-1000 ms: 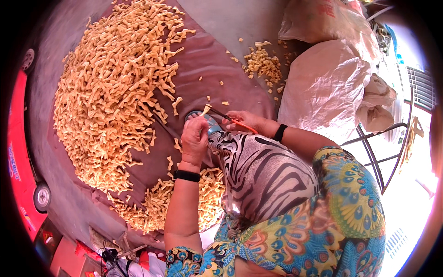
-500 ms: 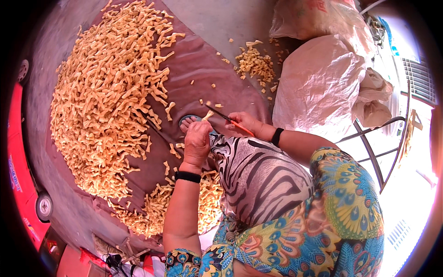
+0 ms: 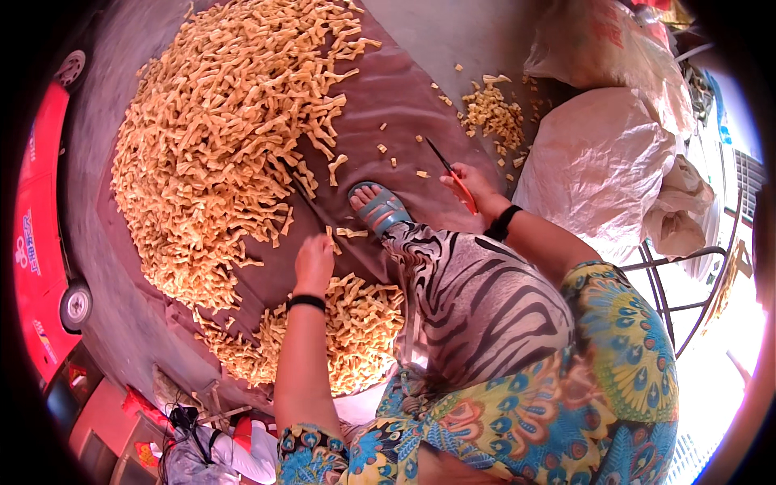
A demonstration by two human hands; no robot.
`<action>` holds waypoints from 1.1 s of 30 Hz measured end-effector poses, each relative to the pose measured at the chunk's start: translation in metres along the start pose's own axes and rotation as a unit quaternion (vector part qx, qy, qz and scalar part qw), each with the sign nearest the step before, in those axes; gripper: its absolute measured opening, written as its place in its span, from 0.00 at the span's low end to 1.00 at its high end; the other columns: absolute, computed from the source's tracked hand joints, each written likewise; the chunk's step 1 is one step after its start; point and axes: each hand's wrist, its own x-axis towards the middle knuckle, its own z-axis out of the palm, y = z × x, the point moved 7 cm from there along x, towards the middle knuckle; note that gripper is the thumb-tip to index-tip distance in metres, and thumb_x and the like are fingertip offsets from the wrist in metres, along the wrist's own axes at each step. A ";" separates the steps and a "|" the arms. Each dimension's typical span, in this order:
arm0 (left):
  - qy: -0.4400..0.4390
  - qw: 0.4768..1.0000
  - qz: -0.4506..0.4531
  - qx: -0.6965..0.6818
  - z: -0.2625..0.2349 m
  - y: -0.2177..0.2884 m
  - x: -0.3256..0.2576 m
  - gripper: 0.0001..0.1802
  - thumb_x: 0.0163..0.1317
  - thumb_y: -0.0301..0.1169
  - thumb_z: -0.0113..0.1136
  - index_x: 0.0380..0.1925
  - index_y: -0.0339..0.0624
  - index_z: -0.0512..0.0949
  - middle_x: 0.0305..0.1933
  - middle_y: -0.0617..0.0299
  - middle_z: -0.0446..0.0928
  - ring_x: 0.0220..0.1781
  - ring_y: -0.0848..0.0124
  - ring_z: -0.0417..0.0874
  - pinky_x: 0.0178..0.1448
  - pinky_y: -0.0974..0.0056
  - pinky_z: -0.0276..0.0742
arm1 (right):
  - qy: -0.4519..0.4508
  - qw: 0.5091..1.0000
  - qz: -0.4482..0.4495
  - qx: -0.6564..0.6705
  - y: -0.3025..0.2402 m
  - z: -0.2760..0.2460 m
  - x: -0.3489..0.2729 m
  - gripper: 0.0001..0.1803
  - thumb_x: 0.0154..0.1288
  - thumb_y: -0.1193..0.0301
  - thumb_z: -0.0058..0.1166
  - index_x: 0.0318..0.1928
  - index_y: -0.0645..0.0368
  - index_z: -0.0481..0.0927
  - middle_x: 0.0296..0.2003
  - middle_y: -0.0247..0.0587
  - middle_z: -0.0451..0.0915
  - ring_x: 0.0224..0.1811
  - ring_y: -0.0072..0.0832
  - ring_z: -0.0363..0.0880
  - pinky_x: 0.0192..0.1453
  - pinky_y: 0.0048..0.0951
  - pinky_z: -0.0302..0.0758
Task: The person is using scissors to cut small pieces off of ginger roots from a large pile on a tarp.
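My right hand (image 3: 475, 187) grips a red-handled cutting tool (image 3: 462, 192) with a slim dark blade pointing up and left; whether it is a knife or scissors cannot be made out. My left hand (image 3: 314, 263) hovers over the maroon sheet (image 3: 384, 105) with its fingers curled together, and what they hold, if anything, is hidden. Just by its fingertips lies a small tan knotted piece (image 3: 332, 240). A big heap of such bow-shaped pieces (image 3: 218, 153) covers the left of the sheet. Below my left hand spreads a smaller heap (image 3: 360, 323), partly behind my forearm.
My sandalled foot (image 3: 381, 208) rests on the sheet between my hands. Small cut bits (image 3: 491, 113) lie piled beyond it. Large pale sacks (image 3: 598, 153) stand at the right, near a dark metal frame (image 3: 679, 263). A red vehicle (image 3: 40, 234) is at far left.
My left hand, which held a tan piece against the blade, has drawn away left. My right hand has moved up and right with the tool. The view has shifted, uncovering my foot.
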 end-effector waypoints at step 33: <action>0.133 0.979 -0.098 -0.118 0.009 -0.025 0.111 0.06 0.52 0.22 0.54 0.32 0.39 0.75 0.43 0.51 0.69 0.43 0.53 0.75 0.48 0.55 0.72 | -0.077 0.988 0.004 -0.134 -0.045 0.082 -0.024 0.11 0.59 0.62 0.57 0.37 0.54 0.74 0.22 0.22 0.69 0.19 0.11 0.65 0.19 0.15 0.63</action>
